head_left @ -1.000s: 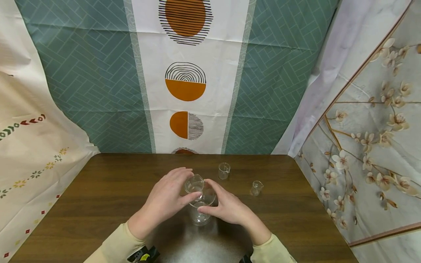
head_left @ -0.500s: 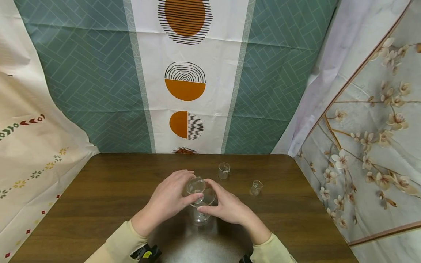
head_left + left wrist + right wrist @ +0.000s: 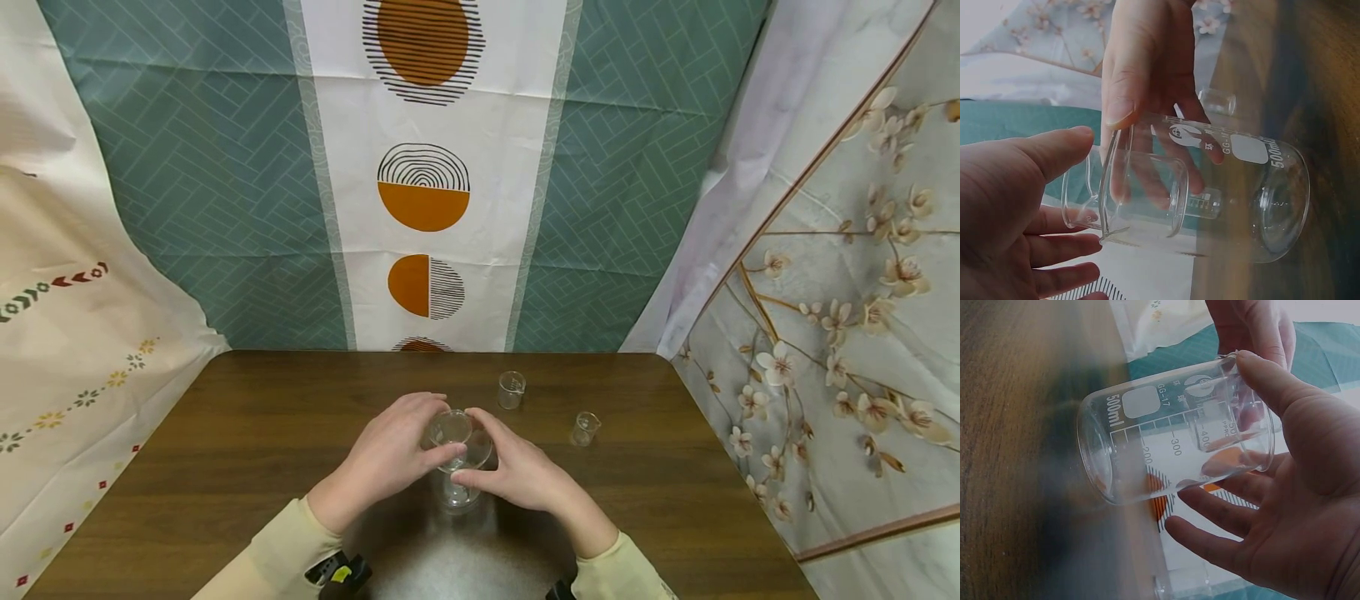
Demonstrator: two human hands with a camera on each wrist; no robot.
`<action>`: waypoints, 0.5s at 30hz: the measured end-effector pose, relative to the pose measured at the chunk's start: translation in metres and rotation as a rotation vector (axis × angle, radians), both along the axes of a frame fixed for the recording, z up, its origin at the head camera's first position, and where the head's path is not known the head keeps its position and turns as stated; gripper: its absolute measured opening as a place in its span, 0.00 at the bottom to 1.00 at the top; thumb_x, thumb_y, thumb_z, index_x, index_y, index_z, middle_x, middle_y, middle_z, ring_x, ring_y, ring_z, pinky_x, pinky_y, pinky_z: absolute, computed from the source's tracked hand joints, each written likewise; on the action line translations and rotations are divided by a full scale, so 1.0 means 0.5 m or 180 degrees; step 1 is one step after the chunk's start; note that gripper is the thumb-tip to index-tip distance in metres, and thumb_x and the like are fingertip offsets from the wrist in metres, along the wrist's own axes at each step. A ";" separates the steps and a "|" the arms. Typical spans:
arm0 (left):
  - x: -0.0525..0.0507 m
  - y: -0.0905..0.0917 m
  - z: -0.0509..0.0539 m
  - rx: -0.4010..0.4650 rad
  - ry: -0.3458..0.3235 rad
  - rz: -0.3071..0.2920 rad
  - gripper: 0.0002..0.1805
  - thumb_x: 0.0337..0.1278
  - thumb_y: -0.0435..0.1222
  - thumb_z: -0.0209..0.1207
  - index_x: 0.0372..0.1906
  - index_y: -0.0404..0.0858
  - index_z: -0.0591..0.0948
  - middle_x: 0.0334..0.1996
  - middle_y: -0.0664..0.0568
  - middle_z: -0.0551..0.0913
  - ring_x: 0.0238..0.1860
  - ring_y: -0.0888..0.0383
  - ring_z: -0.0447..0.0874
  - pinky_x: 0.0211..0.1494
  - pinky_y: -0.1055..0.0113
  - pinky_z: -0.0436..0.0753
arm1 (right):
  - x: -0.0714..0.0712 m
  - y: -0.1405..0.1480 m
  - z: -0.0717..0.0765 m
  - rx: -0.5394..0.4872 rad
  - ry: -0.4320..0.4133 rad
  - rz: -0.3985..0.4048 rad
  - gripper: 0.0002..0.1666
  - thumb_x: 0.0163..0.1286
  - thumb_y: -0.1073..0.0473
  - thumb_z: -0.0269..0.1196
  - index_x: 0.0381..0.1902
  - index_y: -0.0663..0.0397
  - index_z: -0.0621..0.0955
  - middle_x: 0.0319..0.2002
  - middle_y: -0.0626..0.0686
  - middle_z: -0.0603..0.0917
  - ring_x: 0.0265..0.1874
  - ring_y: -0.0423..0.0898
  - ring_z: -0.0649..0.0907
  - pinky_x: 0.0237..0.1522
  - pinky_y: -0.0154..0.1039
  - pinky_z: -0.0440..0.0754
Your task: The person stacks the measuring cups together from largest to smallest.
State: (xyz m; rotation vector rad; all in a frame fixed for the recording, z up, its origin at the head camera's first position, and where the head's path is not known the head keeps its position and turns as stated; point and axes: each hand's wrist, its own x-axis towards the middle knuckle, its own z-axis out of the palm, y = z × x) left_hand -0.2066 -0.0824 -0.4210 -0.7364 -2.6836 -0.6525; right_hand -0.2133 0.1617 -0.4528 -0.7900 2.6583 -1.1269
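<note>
A large clear glass beaker marked 500 ml [image 3: 1141,434] stands upright on the table. My right hand [image 3: 521,471] holds it near the rim, thumb on the near side and fingers round the far side. Into its mouth reaches a smaller glass beaker [image 3: 1083,172], base first. That smaller beaker sits partly inside, its rim above the larger one's. My left hand [image 3: 386,454] grips it near the top between thumb and fingers. Its base hangs above the large beaker's bottom.
Two more small glass beakers stand on the brown wooden table [image 3: 262,467]: one farther back [image 3: 512,390] and one to the right [image 3: 585,430]. Patterned cloths [image 3: 435,208] hang behind the table and along both sides.
My left hand has moved slightly right and down with the smaller beaker, which has gone from tilted to more upright over the large beaker. The right hand stays put.
</note>
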 end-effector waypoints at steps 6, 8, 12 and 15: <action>-0.003 0.006 -0.001 -0.0012 -0.0118 0.0014 0.30 0.63 0.55 0.78 0.58 0.38 0.88 0.67 0.45 0.85 0.71 0.45 0.80 0.68 0.44 0.83 | -0.003 0.001 -0.001 -0.0029 0.0032 0.0020 0.52 0.71 0.27 0.72 0.85 0.34 0.65 0.72 0.44 0.77 0.57 0.46 0.83 0.55 0.53 0.84; -0.005 0.008 -0.003 -0.0027 -0.0149 0.0019 0.30 0.63 0.55 0.78 0.59 0.38 0.88 0.67 0.45 0.85 0.71 0.44 0.80 0.69 0.44 0.82 | -0.002 0.002 -0.002 -0.0029 0.0031 0.0025 0.53 0.72 0.27 0.72 0.85 0.34 0.64 0.72 0.44 0.77 0.57 0.46 0.83 0.55 0.52 0.84; -0.005 0.010 -0.005 -0.0020 -0.0217 0.0021 0.31 0.62 0.55 0.79 0.59 0.38 0.88 0.67 0.45 0.85 0.71 0.44 0.80 0.68 0.44 0.83 | -0.001 0.002 0.000 -0.0036 -0.0010 0.0033 0.53 0.72 0.28 0.72 0.86 0.35 0.64 0.74 0.45 0.76 0.59 0.47 0.83 0.55 0.53 0.84; -0.005 0.011 -0.006 -0.0018 -0.0263 0.0008 0.31 0.62 0.55 0.79 0.60 0.38 0.88 0.68 0.45 0.85 0.71 0.44 0.80 0.67 0.44 0.84 | -0.001 0.002 0.002 -0.0025 -0.0036 0.0024 0.54 0.73 0.28 0.71 0.86 0.36 0.63 0.76 0.46 0.75 0.60 0.48 0.83 0.56 0.54 0.84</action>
